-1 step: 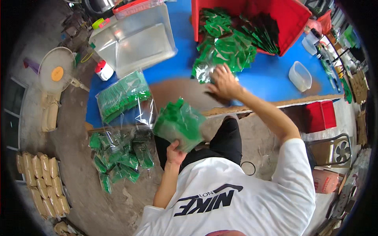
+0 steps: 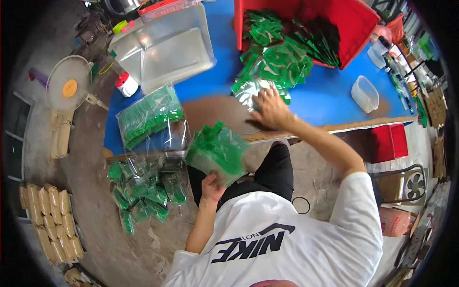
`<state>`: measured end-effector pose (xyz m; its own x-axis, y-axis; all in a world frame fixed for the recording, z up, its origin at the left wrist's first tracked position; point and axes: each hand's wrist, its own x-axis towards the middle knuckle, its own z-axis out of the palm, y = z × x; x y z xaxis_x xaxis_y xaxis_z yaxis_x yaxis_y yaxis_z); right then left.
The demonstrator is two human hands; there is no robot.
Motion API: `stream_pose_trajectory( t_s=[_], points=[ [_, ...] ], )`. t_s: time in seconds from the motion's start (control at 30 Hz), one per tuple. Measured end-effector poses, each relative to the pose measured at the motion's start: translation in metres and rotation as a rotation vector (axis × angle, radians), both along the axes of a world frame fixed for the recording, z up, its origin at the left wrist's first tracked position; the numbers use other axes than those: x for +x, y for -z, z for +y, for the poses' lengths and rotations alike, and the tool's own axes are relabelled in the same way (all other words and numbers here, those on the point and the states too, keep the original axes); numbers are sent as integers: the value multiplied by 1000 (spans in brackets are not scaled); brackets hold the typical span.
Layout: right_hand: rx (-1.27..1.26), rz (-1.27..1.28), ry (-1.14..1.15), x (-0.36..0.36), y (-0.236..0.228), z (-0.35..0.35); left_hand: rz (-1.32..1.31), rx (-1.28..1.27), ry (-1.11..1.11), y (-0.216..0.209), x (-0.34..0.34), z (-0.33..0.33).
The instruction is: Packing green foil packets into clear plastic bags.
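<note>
A fanned stack of flat green plastic packets (image 2: 217, 149) with clear edges is in my left hand (image 2: 212, 187), closed around its lower edge, above my lap. My right hand (image 2: 270, 108) lies with fingers apart over the near end of a heap of similar loose packets (image 2: 276, 62). Under its fingertips a packet (image 2: 249, 92) shines silvery. The heap spills onto the blue table from a tipped red bin (image 2: 356, 31). To the left, a clear bag (image 2: 152, 117) filled with a row of green packets lies at the table's front edge.
A translucent tray (image 2: 174, 57) and a red-capped white bottle (image 2: 126, 85) are at the back left. A small clear tub (image 2: 365, 93) stands right. Filled green bags (image 2: 143, 191) sit below the table's left edge. A fan (image 2: 69, 88) stands farther left.
My right hand has drawn slightly back toward me over the near packets, its fingers a little more spread. My left hand and its stack are almost still.
</note>
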<state>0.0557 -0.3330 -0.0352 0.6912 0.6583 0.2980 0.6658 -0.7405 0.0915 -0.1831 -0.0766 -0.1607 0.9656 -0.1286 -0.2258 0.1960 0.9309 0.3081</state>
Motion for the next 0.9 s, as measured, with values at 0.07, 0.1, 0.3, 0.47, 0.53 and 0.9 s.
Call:
stream_pose_trajectory(
  t_s=[0.07,0.1,0.3,0.47,0.53,0.9],
  points=[
    [119,105,-55,-47,-4,15,-44,-30,9,-9,-4,1],
    [207,54,-92,-65,-5,20,-25,-45,41,-8,-2,2],
    [536,435,-374,-69,-5,30,33,61,-6,-33,16,-6],
    [279,77,126,19,6,2,21,78,-6,-44,11,-8],
    [282,176,190,26,-6,16,20,67,-2,-47,8,-6],
    [868,739,-337,-51,-59,51,-545,1340,5,-160,131,23]
  ],
)
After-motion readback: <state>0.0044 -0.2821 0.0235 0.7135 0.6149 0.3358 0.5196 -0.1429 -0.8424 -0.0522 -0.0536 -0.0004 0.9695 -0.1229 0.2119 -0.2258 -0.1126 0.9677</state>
